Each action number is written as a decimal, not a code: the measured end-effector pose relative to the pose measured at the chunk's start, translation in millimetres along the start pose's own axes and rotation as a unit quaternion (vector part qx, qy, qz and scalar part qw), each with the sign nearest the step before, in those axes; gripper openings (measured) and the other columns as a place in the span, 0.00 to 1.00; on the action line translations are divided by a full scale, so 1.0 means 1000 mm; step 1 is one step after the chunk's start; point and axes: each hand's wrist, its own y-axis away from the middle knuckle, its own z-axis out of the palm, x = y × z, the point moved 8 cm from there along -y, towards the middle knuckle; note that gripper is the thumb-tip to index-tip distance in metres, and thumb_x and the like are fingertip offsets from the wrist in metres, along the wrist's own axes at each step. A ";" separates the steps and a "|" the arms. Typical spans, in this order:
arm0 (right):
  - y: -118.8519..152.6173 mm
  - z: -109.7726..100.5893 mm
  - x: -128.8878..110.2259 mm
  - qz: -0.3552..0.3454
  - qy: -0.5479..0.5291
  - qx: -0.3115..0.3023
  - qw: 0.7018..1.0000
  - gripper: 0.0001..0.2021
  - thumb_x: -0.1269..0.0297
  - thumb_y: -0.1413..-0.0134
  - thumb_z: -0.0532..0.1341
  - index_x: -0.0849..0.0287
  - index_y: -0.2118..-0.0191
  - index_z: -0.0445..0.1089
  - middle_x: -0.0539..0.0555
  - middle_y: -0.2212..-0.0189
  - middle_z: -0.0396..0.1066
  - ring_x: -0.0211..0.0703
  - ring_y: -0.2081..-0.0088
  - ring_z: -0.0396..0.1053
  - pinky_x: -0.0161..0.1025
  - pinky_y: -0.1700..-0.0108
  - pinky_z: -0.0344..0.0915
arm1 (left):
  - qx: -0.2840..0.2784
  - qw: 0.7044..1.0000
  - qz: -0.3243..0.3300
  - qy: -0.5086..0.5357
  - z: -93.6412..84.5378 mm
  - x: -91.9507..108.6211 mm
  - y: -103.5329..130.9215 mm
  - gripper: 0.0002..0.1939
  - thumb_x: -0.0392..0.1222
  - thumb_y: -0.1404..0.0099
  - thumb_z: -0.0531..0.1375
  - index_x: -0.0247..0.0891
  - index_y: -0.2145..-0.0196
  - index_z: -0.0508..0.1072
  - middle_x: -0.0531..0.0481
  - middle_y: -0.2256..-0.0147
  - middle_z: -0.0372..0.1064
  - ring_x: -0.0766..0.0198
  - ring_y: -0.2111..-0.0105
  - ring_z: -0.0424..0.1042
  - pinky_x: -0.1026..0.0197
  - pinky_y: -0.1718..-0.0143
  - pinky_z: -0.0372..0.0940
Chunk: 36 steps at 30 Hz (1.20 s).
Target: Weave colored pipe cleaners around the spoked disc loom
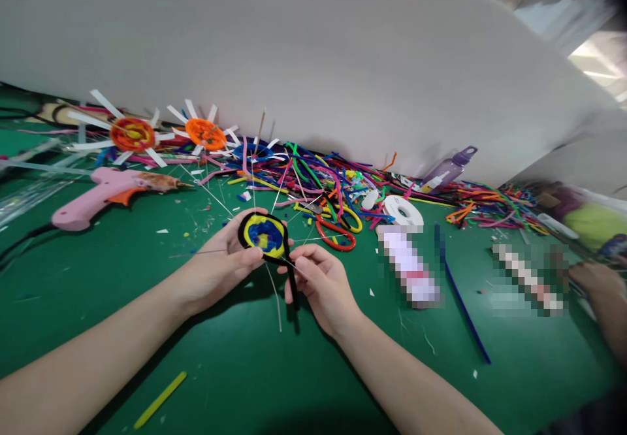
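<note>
My left hand (230,258) grips a round woven disc (265,236) of blue and yellow pipe cleaner, its thumb on the lower left rim. Thin wire spokes stick out all around the disc. A black pipe cleaner (292,285) runs round the outer edge, and its loose end hangs down at the right. My right hand (323,281) pinches this black pipe cleaner close to the disc's lower right edge. Just behind the hands lie scissors (337,236) with red and yellow handles.
A pink glue gun (93,200) lies at left. Finished woven discs with white strips (132,134) and heaped pipe cleaners (313,174) line the grey partition (294,49). A ribbon spool (402,211), purple bottle (449,167) and blue pipe cleaner (465,304) are at right. Another person's hand (595,291) shows far right.
</note>
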 end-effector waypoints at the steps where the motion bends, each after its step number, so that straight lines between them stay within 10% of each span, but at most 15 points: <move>1: 0.000 0.000 0.000 0.002 0.005 -0.003 1.000 0.14 0.57 0.57 0.73 0.59 0.69 0.72 0.49 0.76 0.76 0.34 0.83 0.70 0.29 0.80 0.67 | -0.002 1.000 -0.002 -0.005 0.000 0.000 0.000 0.28 0.37 0.46 0.71 0.45 0.49 0.67 0.49 0.54 0.76 0.57 0.53 0.75 0.59 0.53 0.68; 36: 0.006 0.020 0.013 0.064 0.074 -0.115 0.989 0.17 0.51 0.52 0.69 0.61 0.73 0.69 0.50 0.79 0.75 0.38 0.79 0.74 0.38 0.69 0.73 | -0.100 0.994 -0.040 0.035 0.019 -0.001 0.009 0.29 0.35 0.44 0.69 0.48 0.47 0.66 0.46 0.47 0.73 0.52 0.52 0.76 0.57 0.54 0.71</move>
